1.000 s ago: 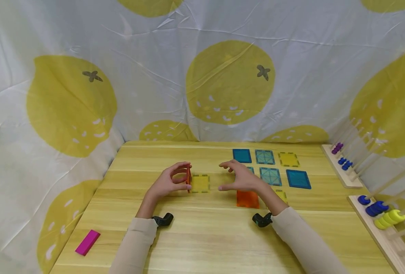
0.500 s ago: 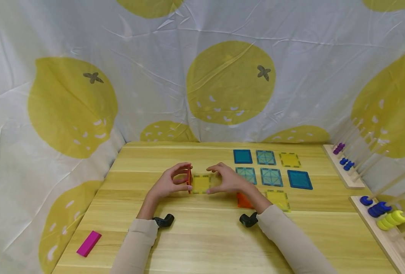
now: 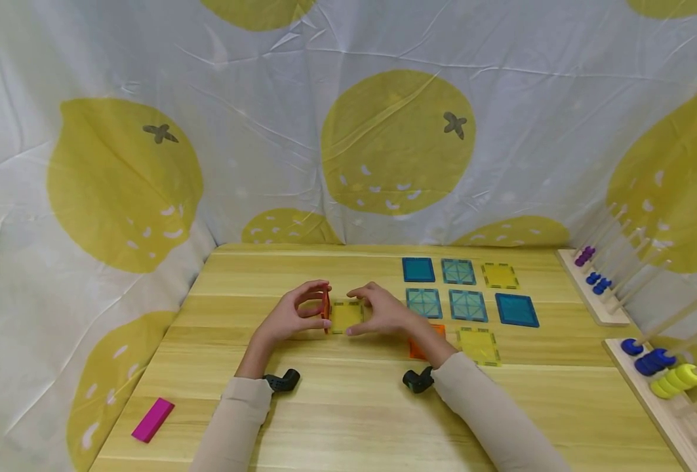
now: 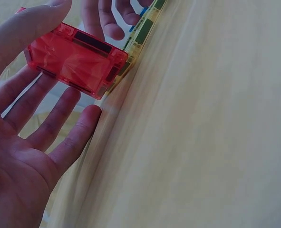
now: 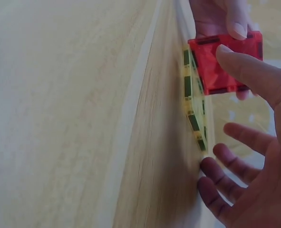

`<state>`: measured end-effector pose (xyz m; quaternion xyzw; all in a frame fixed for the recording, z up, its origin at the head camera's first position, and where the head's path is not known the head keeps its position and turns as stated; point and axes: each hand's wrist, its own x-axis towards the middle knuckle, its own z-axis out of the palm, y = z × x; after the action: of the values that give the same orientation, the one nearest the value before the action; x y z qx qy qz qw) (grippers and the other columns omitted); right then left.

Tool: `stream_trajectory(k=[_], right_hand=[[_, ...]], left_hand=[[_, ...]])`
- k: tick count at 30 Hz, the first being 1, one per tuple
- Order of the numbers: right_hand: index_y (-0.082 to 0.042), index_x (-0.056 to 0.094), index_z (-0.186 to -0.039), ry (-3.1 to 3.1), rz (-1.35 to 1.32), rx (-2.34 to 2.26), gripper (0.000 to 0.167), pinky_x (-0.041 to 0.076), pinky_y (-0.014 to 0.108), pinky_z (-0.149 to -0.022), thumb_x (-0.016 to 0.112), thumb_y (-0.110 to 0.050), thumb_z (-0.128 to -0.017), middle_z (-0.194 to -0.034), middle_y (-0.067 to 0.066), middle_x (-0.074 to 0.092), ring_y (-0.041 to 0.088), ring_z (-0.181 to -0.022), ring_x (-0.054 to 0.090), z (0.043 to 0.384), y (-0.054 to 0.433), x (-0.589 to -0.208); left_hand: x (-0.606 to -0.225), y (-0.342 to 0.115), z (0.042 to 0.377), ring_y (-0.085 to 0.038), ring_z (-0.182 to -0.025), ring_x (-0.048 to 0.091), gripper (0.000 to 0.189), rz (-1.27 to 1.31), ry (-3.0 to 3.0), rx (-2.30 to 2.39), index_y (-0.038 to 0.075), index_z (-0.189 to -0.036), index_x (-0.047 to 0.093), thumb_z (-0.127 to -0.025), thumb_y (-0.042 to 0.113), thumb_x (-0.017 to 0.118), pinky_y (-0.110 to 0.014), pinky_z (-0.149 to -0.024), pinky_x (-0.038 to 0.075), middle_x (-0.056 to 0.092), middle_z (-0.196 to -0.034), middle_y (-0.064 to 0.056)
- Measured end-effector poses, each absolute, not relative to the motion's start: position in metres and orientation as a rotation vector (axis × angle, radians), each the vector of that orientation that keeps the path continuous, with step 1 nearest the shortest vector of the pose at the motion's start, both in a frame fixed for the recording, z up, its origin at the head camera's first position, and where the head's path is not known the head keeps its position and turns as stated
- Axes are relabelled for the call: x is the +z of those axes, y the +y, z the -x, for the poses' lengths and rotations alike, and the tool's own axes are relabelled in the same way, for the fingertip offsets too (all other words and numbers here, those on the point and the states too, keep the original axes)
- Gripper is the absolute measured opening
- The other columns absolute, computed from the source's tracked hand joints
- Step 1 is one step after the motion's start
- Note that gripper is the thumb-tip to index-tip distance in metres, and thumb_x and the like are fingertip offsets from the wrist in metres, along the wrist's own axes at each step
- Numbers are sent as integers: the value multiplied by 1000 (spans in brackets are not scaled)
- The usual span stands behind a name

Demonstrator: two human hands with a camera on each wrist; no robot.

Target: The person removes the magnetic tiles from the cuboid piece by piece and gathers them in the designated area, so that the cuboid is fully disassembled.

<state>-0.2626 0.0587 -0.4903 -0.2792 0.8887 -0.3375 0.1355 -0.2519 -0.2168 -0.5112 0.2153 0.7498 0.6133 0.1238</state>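
My left hand [image 3: 286, 316] pinches a red magnetic tile [image 4: 76, 59] by its near and far edges, thumb on one and fingers at the other. The red tile stands upright along the left edge of a yellow magnetic tile [image 3: 343, 319], which lies flat on the table. From the other side my right hand [image 3: 386, 313] reaches in low, thumb and fingers spread around the yellow tile's right end. In the right wrist view the right hand [image 5: 254, 180] has its fingers apart and loosely bent, with nothing pinched between them.
Right of the hands lie blue tiles [image 3: 418, 269], light-blue tiles [image 3: 468, 305], two more yellow tiles [image 3: 479, 346] and an orange tile [image 3: 417, 349] partly under the right forearm. A magenta block [image 3: 153, 419] is at front left. Wooden bead racks [image 3: 649, 387] line the right edge.
My right hand has moved left, from beside the blue tiles to the yellow tile's right end. The left hand keeps the red tile in the same spot.
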Motion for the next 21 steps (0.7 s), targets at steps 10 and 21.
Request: stream_trajectory(k=[10,21], right_hand=[[-12,54,-148,2591,839,-924,90,49,47,-109,87,-53,-74,-137,13,56,29,-123,55,266,49,-495],[-12,60,-143,2634,799,-837,86,48,45,-110,91,-46,-70,-136,11,56,28,-123,52,265,43,-496]], left_hand=[[-512,-218,252,-37,-142,47,84,-644,2180,1794,5,-155,40,-85,9,85,-40,-111,50,44,-157,-21],[-511,-218,250,-37,-140,52,85,-600,2196,1785,9,-156,41,-84,12,87,-40,-108,52,48,-154,-8]])
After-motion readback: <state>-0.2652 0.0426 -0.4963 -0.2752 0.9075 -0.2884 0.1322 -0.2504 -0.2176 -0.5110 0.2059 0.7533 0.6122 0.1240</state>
